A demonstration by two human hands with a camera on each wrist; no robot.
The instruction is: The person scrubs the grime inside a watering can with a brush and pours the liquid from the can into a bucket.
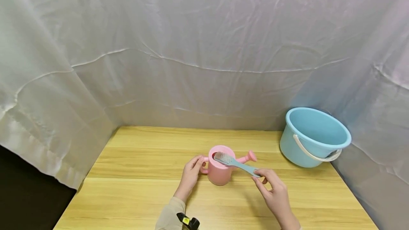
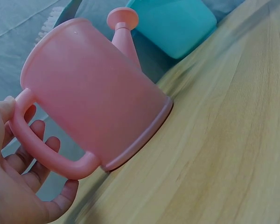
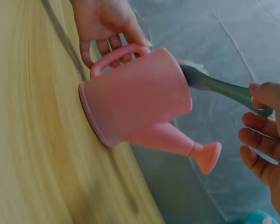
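A pink watering can (image 1: 219,176) stands upright on the wooden table, its spout pointing right. My left hand (image 1: 190,176) holds the loop handle (image 2: 49,156), with thumb and fingers around its upper part in the left wrist view. Between the thumb and fingers of my right hand (image 1: 274,191), the end of a blue-grey brush (image 1: 243,166) is pinched. White bristles (image 1: 223,158) lie at the can's open top, and the brush head overlaps the rim in the head view. From the right wrist, the brush handle (image 3: 228,89) slants away from the can's mouth.
A light blue bucket (image 1: 292,148) with a white carrying handle stands at the table's back right corner. Grey curtains (image 1: 204,91) hang behind the table (image 1: 143,198) and along both sides. A small black device (image 1: 188,221) sits on the left sleeve.
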